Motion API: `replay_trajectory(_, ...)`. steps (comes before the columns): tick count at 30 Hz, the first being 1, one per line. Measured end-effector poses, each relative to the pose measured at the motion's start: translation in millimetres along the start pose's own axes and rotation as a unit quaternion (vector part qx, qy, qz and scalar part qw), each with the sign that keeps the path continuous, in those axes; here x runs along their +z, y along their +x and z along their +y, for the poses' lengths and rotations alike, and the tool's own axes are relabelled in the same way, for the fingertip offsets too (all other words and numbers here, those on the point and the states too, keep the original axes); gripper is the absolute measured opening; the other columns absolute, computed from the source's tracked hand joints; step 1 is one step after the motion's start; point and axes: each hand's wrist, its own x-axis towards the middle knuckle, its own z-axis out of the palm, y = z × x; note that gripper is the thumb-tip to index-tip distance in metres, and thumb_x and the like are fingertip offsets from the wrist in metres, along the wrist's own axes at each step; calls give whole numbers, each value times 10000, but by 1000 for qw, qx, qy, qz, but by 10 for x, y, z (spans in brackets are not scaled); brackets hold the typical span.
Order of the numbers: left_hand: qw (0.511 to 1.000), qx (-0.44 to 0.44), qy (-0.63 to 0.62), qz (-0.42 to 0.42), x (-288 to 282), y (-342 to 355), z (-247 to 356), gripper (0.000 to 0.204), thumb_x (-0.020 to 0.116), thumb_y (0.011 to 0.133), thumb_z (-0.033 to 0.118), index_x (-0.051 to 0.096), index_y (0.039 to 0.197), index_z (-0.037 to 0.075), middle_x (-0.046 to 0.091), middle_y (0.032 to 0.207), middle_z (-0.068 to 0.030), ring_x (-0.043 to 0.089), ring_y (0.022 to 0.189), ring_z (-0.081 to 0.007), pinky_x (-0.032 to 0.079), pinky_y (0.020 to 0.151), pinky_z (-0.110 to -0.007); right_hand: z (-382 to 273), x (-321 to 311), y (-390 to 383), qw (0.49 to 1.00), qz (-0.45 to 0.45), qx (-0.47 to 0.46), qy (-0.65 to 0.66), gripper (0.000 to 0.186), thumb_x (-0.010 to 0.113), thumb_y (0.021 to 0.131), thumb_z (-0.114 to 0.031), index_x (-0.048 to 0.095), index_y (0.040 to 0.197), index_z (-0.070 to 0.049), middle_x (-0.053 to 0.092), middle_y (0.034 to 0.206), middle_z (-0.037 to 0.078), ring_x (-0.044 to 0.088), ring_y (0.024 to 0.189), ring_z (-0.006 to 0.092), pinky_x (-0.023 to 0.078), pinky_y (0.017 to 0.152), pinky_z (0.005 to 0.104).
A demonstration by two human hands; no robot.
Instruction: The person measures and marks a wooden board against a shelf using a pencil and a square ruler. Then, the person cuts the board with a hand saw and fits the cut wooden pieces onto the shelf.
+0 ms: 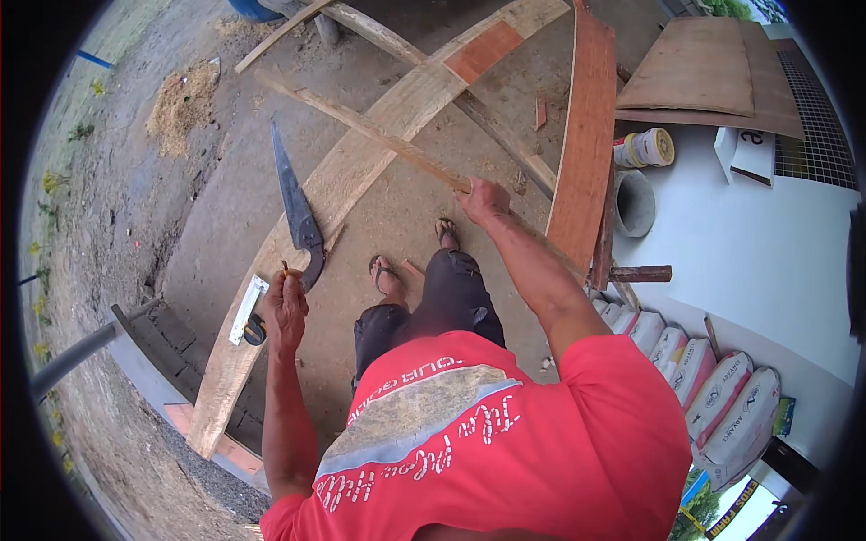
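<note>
My left hand [288, 302] is closed on a short yellow pencil [286, 269] above a long pale plank [365, 149]. Just beside it, a handsaw [295, 203] with a dark curved handle, a silver square [246, 307] and a black tape measure [254, 330] rest on the plank. My right hand [483, 200] grips a thin wooden strip [379, 133], which runs toward the upper left over the plank. A reddish wood piece [483, 50] lies on the plank's far part.
A reddish board [582, 135] leans along the right, near plywood sheets [686, 68], a yellow-lidded bucket [658, 147], a concrete pipe [631, 203] and several stacked sacks [731, 415]. Another beam [510, 144] crosses beneath the plank. Sawdust [185, 108] lies upper left; a metal rail [77, 356] is lower left.
</note>
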Motion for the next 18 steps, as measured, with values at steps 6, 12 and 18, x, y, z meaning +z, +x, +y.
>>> replay_trajectory(6, 924, 330, 173, 84, 270, 125, 1439, 264, 635, 941, 283, 620, 1004, 27, 529, 916, -58, 481, 835, -158, 405, 683, -278, 250, 418, 723, 999, -35, -14, -20, 388, 716, 775, -455, 671, 998, -141, 701, 920, 157, 681, 886, 353, 542, 752, 460)
replay_trajectory(12, 922, 293, -252, 4, 816, 387, 1979, 162, 600, 935, 159, 605, 1005, 13, 535, 818, -39, 419, 736, -155, 408, 686, -299, 618, 812, 1146, 998, -49, -45, -6, 369, 710, 786, -423, 645, 997, -128, 688, 882, 160, 677, 859, 369, 537, 725, 483)
replay_trajectory(18, 713, 289, -637, -48, 1362, 540, 2802, 121, 683, 736, -24, 645, 793, 76, 642, 676, -6, 558, 628, -98, 499, 491, -250, 740, 914, 1311, 993, -74, -87, 21, 333, 725, 783, -335, 598, 989, -107, 672, 865, 173, 662, 851, 390, 527, 704, 492)
